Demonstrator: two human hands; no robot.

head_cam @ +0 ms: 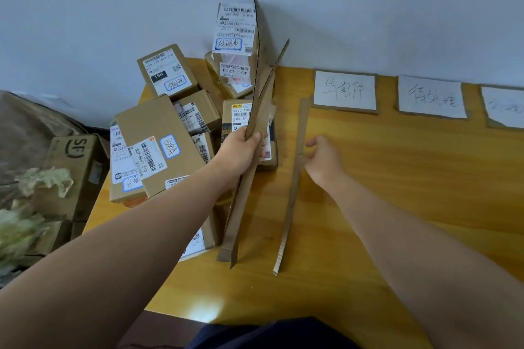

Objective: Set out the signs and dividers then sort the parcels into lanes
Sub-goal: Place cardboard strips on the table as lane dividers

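Three signs [431, 96] lay along the back of the counter [368, 221], so laying dividers looked like the step in hand. The right grip [323, 161] touched one flat strip [289, 207] left of the first sign; pinching or not, I could not tell. The left grip [243, 150] clasped the spare strips [241, 221]. Next move probably: square that strip, then lay another between signs. Parcels [158, 133] sat piled at the left.

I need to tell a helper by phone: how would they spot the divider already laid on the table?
On the wooden table, look between the parcel pile and the leftmost white sign. A long cardboard strip runs from that sign toward the near edge. Unlike the strips the left hand holds up, it lies flat.
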